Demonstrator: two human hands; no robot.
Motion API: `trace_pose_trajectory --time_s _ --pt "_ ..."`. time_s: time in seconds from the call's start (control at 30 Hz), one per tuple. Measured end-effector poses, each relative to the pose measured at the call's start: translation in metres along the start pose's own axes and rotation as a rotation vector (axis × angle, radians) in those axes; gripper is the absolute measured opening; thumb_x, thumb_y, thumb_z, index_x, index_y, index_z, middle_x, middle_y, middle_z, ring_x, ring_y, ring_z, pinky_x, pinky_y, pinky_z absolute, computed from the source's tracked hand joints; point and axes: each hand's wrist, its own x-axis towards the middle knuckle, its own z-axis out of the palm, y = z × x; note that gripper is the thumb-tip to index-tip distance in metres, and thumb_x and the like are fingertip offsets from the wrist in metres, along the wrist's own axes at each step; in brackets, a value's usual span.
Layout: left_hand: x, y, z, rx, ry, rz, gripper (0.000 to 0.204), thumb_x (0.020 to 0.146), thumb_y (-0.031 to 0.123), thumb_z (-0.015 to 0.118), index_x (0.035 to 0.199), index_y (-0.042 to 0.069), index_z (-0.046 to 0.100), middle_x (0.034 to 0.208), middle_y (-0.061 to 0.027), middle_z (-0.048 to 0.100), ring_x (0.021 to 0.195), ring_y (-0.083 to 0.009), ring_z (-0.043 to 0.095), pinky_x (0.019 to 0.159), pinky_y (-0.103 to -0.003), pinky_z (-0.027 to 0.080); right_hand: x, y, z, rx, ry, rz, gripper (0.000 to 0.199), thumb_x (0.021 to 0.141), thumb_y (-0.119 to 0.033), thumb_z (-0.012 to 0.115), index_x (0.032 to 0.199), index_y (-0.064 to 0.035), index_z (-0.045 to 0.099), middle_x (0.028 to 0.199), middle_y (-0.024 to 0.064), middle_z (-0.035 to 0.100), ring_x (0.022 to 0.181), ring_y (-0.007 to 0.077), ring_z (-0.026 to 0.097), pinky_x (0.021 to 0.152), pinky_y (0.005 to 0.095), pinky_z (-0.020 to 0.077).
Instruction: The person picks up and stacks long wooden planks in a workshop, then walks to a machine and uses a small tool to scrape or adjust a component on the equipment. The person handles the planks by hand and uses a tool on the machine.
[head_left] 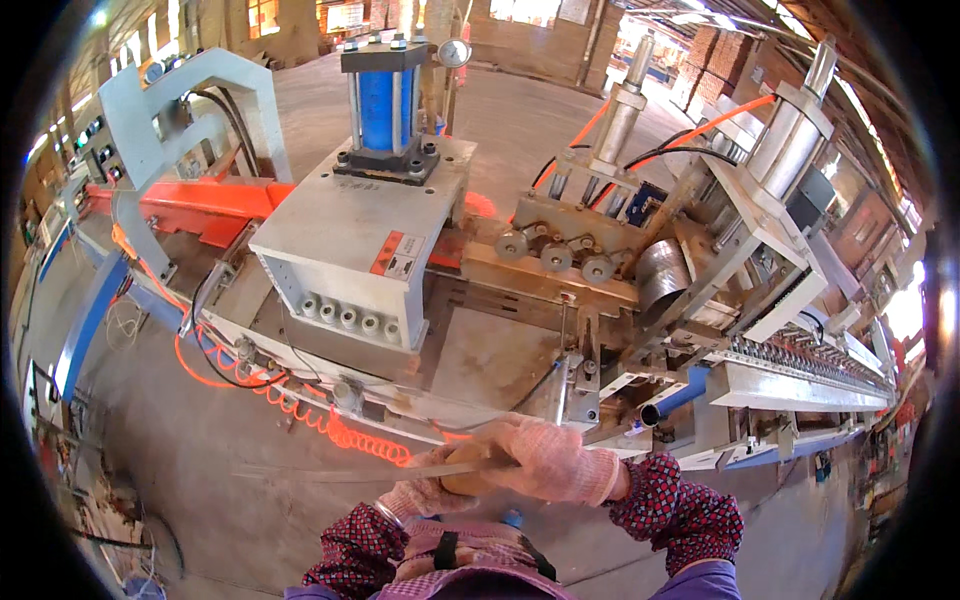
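Note:
My gloved hands are close together in front of the machine's near edge, low in the view. My right hand point(555, 460), in a pale pink knit glove, is closed over a tan, wood-coloured piece point(465, 482). From the left, my left hand point(418, 497) closes on the same piece. A thin greyish strip point(340, 473), smeared by motion, runs leftward from between the hands. Whether it is part of the tan piece I cannot tell. Patterned dark red sleeves cover both forearms.
Ahead stands a grey press housing point(360, 235) with a blue cylinder point(385, 110) on top. Metal rollers point(555, 257) and upright pneumatic cylinders point(785, 140) are to its right. A coiled orange air hose point(345, 435) hangs along the near edge. A blue pipe end point(655, 412) juts out at right.

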Motion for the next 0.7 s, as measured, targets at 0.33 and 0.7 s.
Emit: trace_pose_trajectory --time_s 0.33,0.7 --pt "0.004 -0.021 -0.023 -0.108 -0.088 0.097 0.083 0.064 0.025 0.085 0.133 0.006 0.043 0.122 -0.0091 0.057 0.105 -0.0206 0.06 0.093 -0.035 0.051 0.013 -0.026 -0.004 -0.049 -0.09 0.131 0.046 0.087 -0.037 0.057 0.127 -0.0145 0.054 0.117 0.0138 0.056 0.098 0.0345 0.062 0.08 0.0432 0.0508" --pt "0.012 -0.056 -0.036 0.674 -0.015 0.478 0.081 0.059 0.037 0.085 0.127 0.008 0.05 0.12 -0.0106 0.059 0.107 -0.0235 0.06 0.095 -0.035 0.049 0.025 -0.013 0.006 0.157 0.075 -0.093 0.036 0.081 -0.015 0.067 0.116 -0.0093 0.058 0.102 0.0103 0.063 0.088 0.0265 0.064 0.076 0.0354 0.051"
